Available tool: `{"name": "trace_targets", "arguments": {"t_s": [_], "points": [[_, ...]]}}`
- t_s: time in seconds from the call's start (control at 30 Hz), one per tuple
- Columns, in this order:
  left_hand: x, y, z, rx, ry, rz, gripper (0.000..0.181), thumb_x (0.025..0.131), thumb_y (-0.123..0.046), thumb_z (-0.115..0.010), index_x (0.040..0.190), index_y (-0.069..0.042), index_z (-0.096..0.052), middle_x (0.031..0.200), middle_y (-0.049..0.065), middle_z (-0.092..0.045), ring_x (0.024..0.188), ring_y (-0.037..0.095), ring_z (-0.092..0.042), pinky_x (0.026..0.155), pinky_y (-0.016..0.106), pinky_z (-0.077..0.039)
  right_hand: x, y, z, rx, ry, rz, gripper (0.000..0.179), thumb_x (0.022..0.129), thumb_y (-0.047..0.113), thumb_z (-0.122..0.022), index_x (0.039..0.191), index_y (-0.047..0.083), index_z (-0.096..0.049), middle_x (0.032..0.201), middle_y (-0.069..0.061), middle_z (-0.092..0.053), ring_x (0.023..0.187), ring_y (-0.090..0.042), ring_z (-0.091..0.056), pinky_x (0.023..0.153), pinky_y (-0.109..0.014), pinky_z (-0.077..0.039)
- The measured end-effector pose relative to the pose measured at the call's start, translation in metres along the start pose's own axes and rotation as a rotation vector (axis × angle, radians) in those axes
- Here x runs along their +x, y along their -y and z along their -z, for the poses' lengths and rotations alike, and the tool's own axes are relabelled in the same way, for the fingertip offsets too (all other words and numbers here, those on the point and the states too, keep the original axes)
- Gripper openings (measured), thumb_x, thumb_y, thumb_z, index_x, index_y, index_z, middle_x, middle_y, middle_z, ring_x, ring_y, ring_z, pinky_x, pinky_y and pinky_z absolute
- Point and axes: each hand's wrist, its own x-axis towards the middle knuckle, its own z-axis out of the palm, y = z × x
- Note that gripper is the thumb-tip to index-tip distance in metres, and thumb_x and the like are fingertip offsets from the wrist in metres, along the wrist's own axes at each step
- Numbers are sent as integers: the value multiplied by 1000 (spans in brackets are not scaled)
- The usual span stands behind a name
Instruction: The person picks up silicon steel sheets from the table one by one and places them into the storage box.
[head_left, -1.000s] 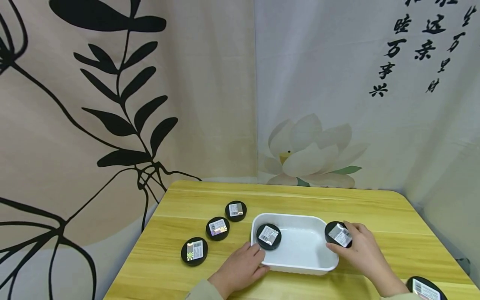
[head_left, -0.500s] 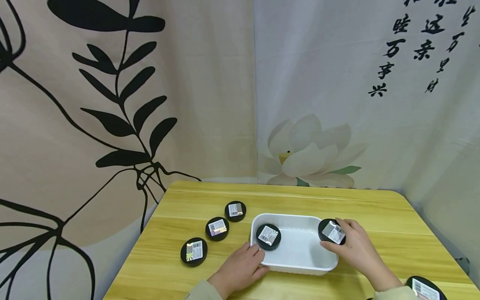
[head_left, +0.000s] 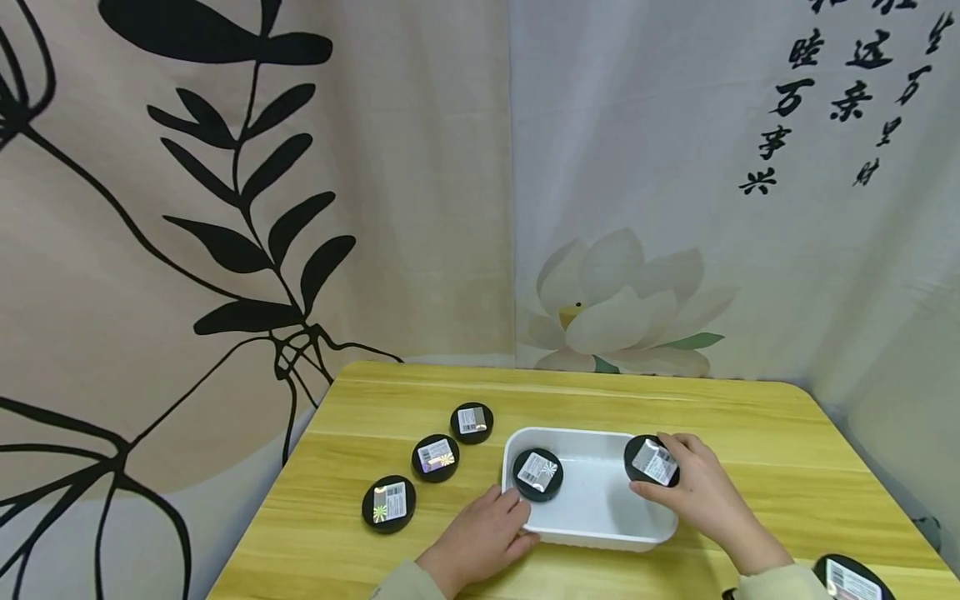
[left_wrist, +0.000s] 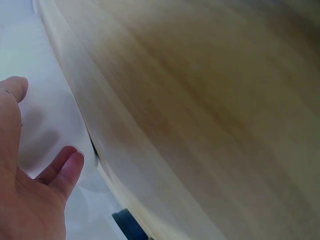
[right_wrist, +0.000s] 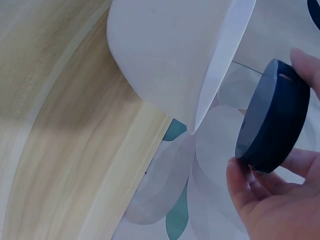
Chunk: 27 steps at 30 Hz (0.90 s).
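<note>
A white rectangular tub [head_left: 600, 533] stands on the wooden table. My left hand [head_left: 480, 537] holds its near left corner, fingers at the rim and thumb against the front wall. Inside, at the left end, lies a flat round black case [head_left: 537, 475] with a silver barcode label. My right hand [head_left: 701, 487] pinches a matching black case [head_left: 652, 461] by its edge, tilted over the tub's right end. From the right wrist view, the thumb and fingers of the right hand [right_wrist: 285, 205] span the held case [right_wrist: 280, 120], beside the tub [right_wrist: 165, 50].
Left of the tub, three more labelled black cases lie in a slanting row: the far one [head_left: 472, 422], the middle one [head_left: 435, 457] and the near one [head_left: 388, 504]. Another case [head_left: 851, 578] sits at the near right, partly cut off. A printed curtain [head_left: 450, 208] hangs behind the table [head_left: 637, 396].
My right hand has carried its case leftward, from beside the tub's right edge to over its right end. My left hand and the other cases have stayed in place.
</note>
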Motion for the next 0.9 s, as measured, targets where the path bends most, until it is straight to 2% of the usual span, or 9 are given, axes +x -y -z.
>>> {"name": "trace_targets", "arguments": {"t_s": [0.5,0.9], "points": [[-1,0,-3,-7,4,17,31,103,-51,-48,96,-22,-55,94,-8,-50,86,11,-45,78,25,-45,8,12,-1,10,30,37,99,72,58,-84,140,-6,-52,134,-25,-54,119,-42,-53,91,-57,-51],[0,1,-4,7,-13,6,30,103,-51,-49,95,-22,-54,94,-9,-50,86,11,-45,81,25,-44,16,21,-6,25,48,94,97,70,58,-86,138,-4,-55,134,-23,-55,117,-39,-56,89,-52,-53]]}}
